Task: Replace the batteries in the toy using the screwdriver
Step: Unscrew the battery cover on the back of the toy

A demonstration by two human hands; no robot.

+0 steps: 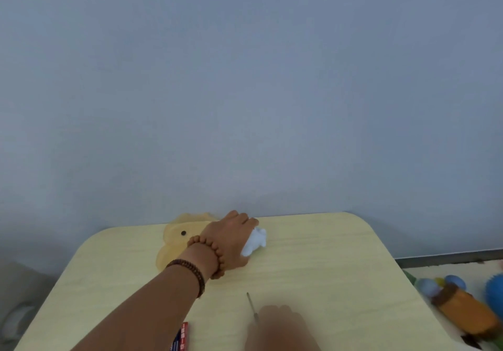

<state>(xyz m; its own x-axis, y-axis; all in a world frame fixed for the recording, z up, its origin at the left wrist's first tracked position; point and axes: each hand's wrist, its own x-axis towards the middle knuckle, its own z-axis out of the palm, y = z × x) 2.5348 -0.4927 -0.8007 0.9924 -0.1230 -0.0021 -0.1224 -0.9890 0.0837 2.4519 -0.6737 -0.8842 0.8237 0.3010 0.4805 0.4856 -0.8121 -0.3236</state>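
Observation:
My left hand (231, 237) reaches across the pale wooden table (326, 263) and closes around a small white toy (255, 241) near the far edge. Two bead bracelets circle that wrist. My right hand (280, 329) is blurred at the bottom of the view and holds a thin screwdriver (251, 307), whose metal shaft points away from me. A red and blue pack of batteries (181, 337) lies at the near edge, partly under my left forearm.
A yellow plush duck-like toy (177, 241) with a black eye lies behind my left wrist by the wall. Beyond the table's right edge, colourful toys (462, 304) lie on the floor. A grey wall stands right behind the table.

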